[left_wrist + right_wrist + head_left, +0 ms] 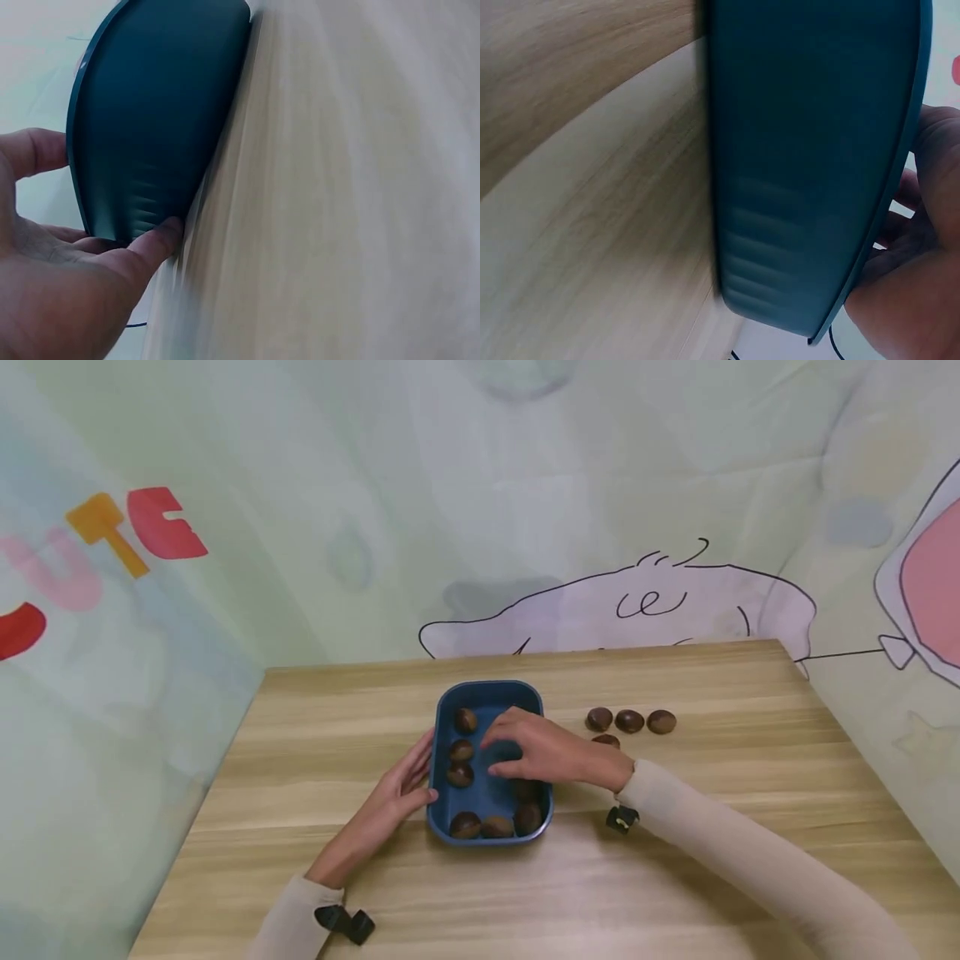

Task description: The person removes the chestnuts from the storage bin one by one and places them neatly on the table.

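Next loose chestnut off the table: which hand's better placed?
Probably the right hand: it's over the blue tray, nearer the loose chestnuts; the left hand touches the tray's side away from them.

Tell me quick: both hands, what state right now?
Left hand: open, touching the left side of the blue container.
Right hand: open over the container, nothing visibly held.

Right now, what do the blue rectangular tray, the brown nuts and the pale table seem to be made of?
Blue rectangular tray: probably moulded plastic, satin; smooth, partly ridged outer wall. Brown rounded nuts: apparently natural shell, semi-glossy, with paler patches. Pale table: wood or wood-look laminate, low sheen; streaked grain fits both.
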Available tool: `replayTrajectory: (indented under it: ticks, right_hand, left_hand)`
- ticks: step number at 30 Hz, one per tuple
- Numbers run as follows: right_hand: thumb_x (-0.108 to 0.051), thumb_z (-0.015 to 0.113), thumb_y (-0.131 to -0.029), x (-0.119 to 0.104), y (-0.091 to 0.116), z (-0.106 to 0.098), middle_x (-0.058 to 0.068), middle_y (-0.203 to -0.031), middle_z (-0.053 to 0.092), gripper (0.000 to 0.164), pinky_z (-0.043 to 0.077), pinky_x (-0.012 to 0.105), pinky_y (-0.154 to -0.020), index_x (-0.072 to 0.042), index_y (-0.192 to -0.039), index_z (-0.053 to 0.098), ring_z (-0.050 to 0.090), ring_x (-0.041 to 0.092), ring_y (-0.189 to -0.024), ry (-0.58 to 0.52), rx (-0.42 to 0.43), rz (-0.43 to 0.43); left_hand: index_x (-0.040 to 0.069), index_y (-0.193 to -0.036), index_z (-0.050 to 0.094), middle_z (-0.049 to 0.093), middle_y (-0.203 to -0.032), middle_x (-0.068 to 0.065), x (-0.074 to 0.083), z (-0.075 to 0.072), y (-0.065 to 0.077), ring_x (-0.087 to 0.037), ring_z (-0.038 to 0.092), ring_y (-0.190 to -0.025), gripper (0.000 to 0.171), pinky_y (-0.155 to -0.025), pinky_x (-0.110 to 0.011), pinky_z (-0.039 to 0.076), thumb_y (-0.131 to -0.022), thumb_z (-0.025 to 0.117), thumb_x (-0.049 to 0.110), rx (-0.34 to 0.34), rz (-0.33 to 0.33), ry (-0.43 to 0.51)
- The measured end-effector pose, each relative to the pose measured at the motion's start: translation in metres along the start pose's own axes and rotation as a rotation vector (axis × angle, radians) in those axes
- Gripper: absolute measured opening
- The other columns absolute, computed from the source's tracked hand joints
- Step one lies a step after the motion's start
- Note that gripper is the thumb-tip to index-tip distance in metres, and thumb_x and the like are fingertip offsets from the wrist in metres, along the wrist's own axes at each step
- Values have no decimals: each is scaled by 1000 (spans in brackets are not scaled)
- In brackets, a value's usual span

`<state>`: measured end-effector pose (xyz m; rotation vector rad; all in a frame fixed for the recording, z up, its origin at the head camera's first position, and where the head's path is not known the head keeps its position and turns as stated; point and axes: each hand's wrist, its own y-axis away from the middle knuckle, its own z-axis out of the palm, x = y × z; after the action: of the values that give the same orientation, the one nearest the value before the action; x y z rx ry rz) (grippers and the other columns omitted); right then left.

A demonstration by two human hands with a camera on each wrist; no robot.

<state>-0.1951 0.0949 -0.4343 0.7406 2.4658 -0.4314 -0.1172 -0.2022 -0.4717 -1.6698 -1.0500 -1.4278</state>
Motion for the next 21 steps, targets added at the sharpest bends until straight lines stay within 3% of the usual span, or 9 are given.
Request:
replayTrajectory:
  ticks: [14, 21]
  right_hand:
    - [-29, 84, -100, -13, -22, 7, 7, -130, 76, 36, 56, 44, -103, -9, -130, 80, 64, 25, -122, 105, -61, 61]
    - [-31, 85, -99, -19, -33, 17, 3, -120, 78, 36, 58, 41, -93, -12, -129, 81, 66, 23, -111, 160, -99, 93]
  left_hand:
    - [11, -178, 13, 18, -183, -17, 3, 1, 1, -42, 23, -166, 87, -117, -13, 36, -105, 58, 1, -1, -1, 8]
    - [10, -178, 13, 18, -183, -17, 5, 2, 1, -41, 23, -166, 87, -117, -13, 36, -104, 58, 1, -2, 2, 26]
